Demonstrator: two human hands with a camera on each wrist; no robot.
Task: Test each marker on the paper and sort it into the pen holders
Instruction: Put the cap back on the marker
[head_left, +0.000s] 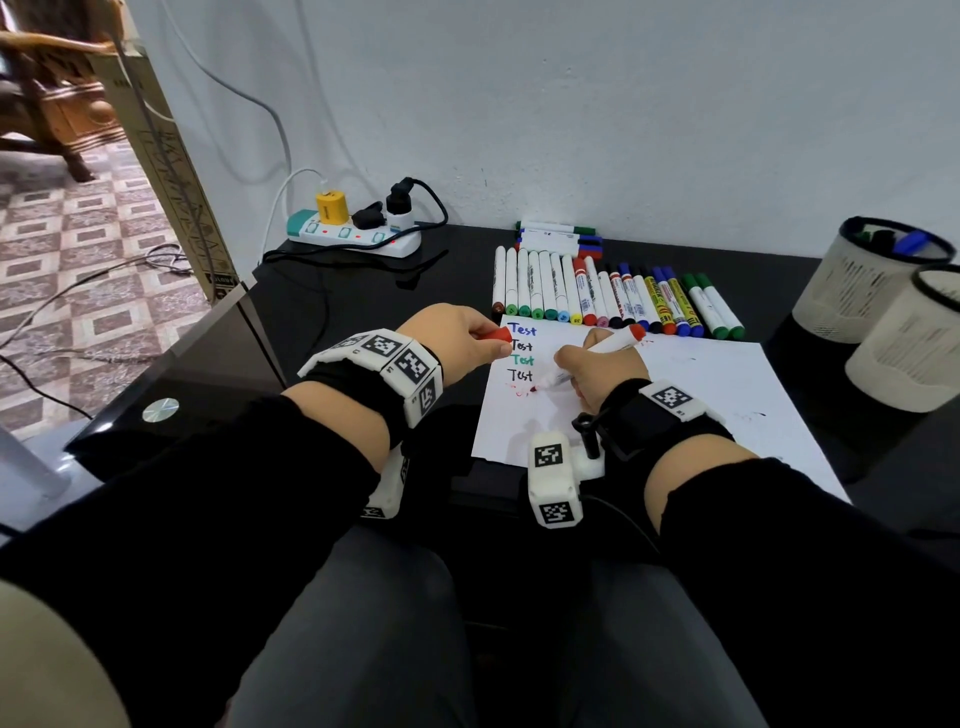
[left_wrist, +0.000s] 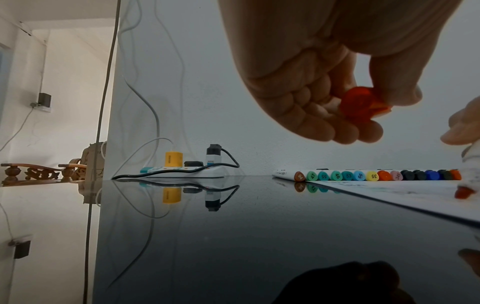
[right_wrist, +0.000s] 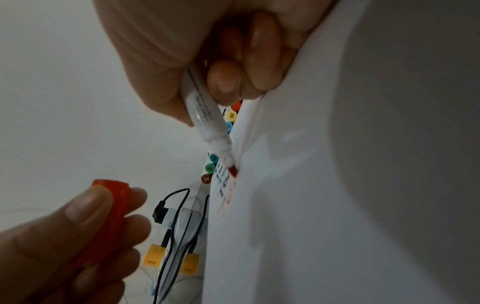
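Four lines reading "Test" already stand on the paper (head_left: 675, 405), and a fifth trial is under way: the right hand (head_left: 602, 369) grasps an uncapped red marker (head_left: 597, 356), its tip pressed to the sheet just below the last word, where faint red smudges show. The left hand (head_left: 457, 338) pinches the red cap (head_left: 496, 334) above the paper's far left corner. Two pen holders (head_left: 862, 280) stand at the bench's right edge; the farther one holds a few markers. A long row of markers (head_left: 613, 296) beyond the paper is left, so most work remains.
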